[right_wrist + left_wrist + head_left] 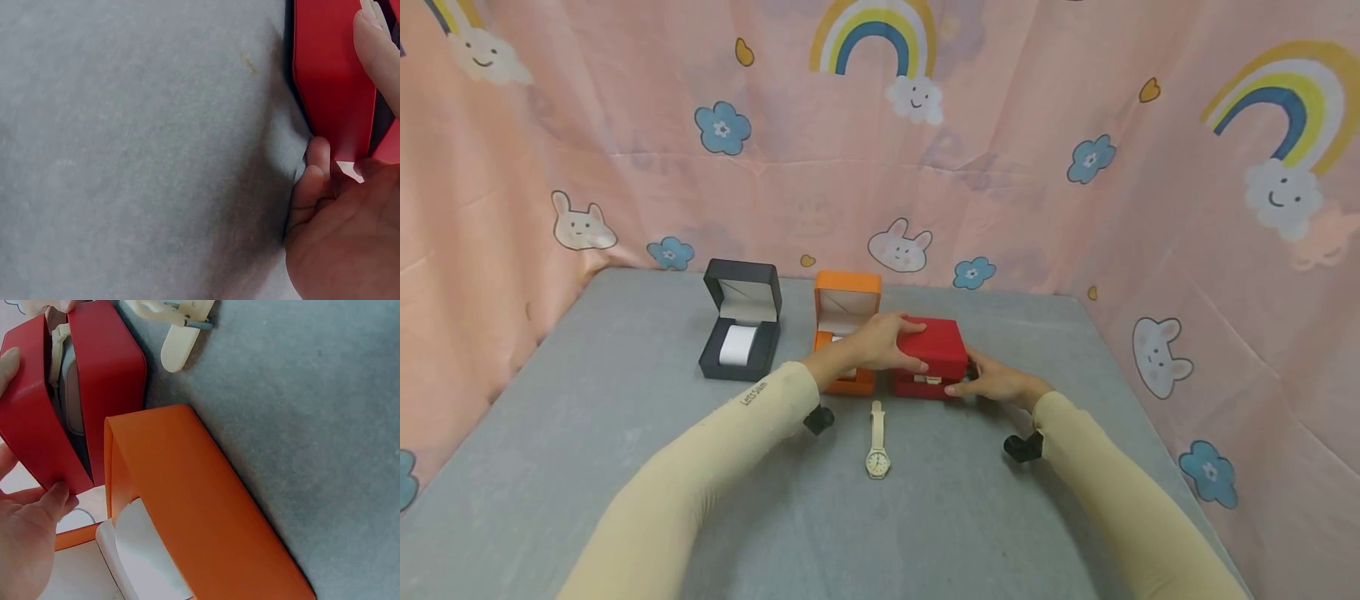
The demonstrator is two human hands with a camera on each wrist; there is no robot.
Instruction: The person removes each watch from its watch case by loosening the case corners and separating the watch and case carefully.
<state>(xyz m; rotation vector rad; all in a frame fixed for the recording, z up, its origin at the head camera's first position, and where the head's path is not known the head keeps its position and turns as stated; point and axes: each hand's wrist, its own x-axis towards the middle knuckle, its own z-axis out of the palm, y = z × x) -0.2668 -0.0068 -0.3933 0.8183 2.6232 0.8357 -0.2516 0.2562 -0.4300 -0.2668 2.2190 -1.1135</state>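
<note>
A red watch box (936, 346) stands on the table with its lid slightly ajar. My left hand (883, 342) grips the lid, thumb at the front and fingers over the top and far side. With my right hand (996, 381) I hold the box's right side, thumb at the front of the base. Through the gap in the left wrist view show a pale cushion (74, 394) and a light-coloured clasp (58, 353). A cream wristwatch (877, 450) lies face up in front of the boxes, its strap pointing away from me.
Just left of the red box, an orange watch box (847, 287) stands open, partly hidden by my left hand. Farther left is an open black watch box (741, 321) with a white cushion (737, 344). A pink patterned curtain (1000, 125) surrounds the grey table (587, 467).
</note>
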